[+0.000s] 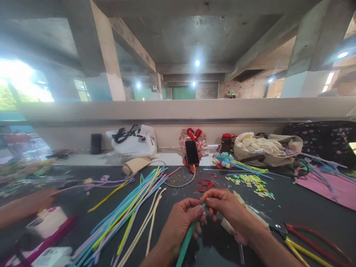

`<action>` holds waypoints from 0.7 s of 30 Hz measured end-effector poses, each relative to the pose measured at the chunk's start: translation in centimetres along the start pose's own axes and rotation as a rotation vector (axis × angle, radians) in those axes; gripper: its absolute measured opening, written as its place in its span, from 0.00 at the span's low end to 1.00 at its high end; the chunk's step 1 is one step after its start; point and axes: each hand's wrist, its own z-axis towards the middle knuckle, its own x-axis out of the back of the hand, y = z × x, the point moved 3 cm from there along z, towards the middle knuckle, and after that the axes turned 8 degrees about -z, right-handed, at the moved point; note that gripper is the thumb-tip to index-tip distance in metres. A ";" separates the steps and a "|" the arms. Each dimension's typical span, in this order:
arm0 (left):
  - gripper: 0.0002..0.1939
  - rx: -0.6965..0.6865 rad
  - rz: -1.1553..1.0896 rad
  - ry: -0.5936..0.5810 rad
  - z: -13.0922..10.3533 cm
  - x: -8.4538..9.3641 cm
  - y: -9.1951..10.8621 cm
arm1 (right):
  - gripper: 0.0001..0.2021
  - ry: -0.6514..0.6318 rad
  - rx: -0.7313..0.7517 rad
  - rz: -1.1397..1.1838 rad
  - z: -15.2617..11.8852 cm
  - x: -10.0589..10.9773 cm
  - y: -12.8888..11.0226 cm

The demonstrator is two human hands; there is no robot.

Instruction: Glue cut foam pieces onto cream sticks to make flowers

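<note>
Low in the middle of the view, my left hand (182, 218) is closed around a long green strip (187, 243), which hangs down from the palm toward the bottom edge. The strip's upper tip pokes out between my hands. My right hand (226, 203) meets the left one there, thumb and fingers pinched at that tip. Curled fingers hide part of the strip. Left of my hands lies a bundle of long blue, lilac and yellow-green stems (130, 207), with several cream stems (155, 207) beside it.
Scissors (282, 227) and red-handled pliers (317, 237) lie at right. Small red pieces (206, 184) and yellow-green pieces (251, 181) are scattered beyond my hands. A phone (191, 152) leans at the back near a white bag (133, 142). Another person's arm (25, 207) reaches in from the left.
</note>
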 end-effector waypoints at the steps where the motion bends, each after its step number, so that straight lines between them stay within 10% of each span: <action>1: 0.15 -0.009 0.014 0.014 0.1 0.2 -0.1 | 0.08 -0.009 -0.001 0.025 -0.1 -0.1 0.1; 8: 0.17 -0.060 0.029 0.003 0.4 0.3 -0.1 | 0.11 -0.027 -0.043 0.306 0.1 -0.8 0.8; 21: 0.13 -0.065 0.129 0.139 0.7 0.9 -0.2 | 0.15 0.236 -0.086 -0.077 0.1 -0.1 0.3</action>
